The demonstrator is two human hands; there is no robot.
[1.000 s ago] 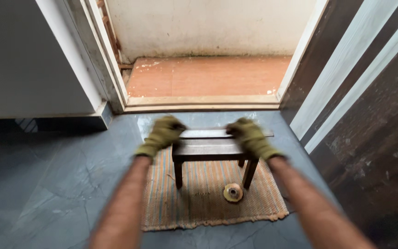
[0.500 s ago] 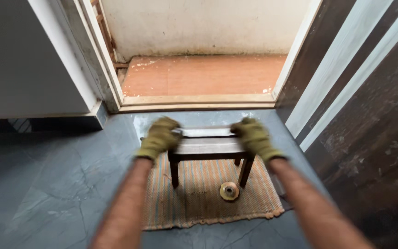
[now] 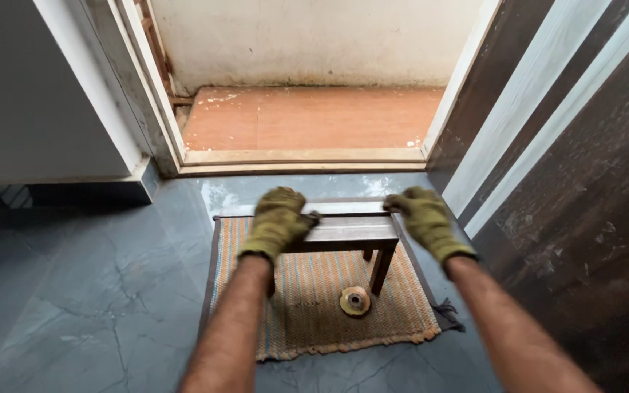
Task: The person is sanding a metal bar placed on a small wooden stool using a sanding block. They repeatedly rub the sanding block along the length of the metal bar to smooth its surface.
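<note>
A small dark wooden stool [image 3: 349,229] stands on a woven orange striped mat [image 3: 314,298]. My left hand [image 3: 277,222], in a yellow-green work glove, grips the stool's left end. On the stool's right end rests my right hand [image 3: 425,218], gloved the same way and closed over the edge. Under the stool, beside its right front leg, a round disc [image 3: 355,300] with an orange centre lies flat on the mat. The stool's left legs are hidden behind my left arm.
The mat lies on grey floor tiles [image 3: 89,291] just inside an open doorway. A raised wooden threshold [image 3: 300,161] leads to a terracotta floor [image 3: 314,116]. A dark door with pale stripes [image 3: 569,145] stands at the right, a white wall [image 3: 30,94] at the left.
Both hands stay on the stool's ends. The view has shifted slightly, and the stool and mat sit a little lower and left in it.
</note>
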